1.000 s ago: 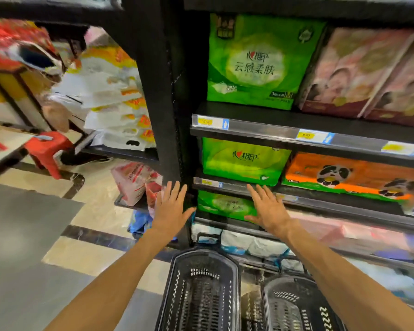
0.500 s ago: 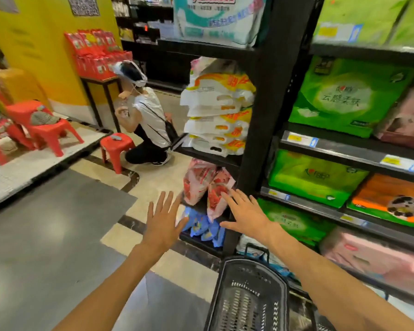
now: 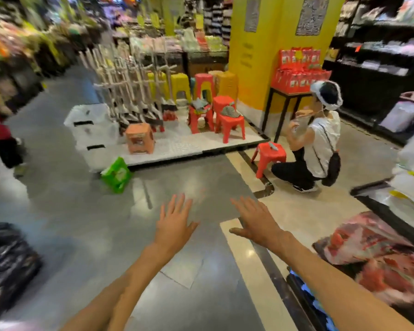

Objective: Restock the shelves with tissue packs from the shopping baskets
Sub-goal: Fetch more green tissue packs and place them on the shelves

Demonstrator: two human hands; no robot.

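My left hand (image 3: pixel 175 223) and my right hand (image 3: pixel 256 220) are stretched out in front of me over the grey floor, fingers straight and spread, holding nothing. A green tissue pack (image 3: pixel 116 174) stands alone on the floor ahead to the left, beside a white platform. Pink and red packs (image 3: pixel 368 249) lie on the low black shelf at my right, with white and yellow packs (image 3: pixel 411 168) above them. No shopping basket shows in this view.
A person (image 3: pixel 318 142) squats by a red stool (image 3: pixel 269 158) ahead on the right. The white platform (image 3: pixel 177 144) carries coloured stools and racks. Another person (image 3: pixel 0 134) walks at the far left. A dark blurred object (image 3: pixel 7 256) sits at the lower left.
My view has swung left, away from the shelves and baskets to the open aisle. Both hands stay open and empty in front of me.
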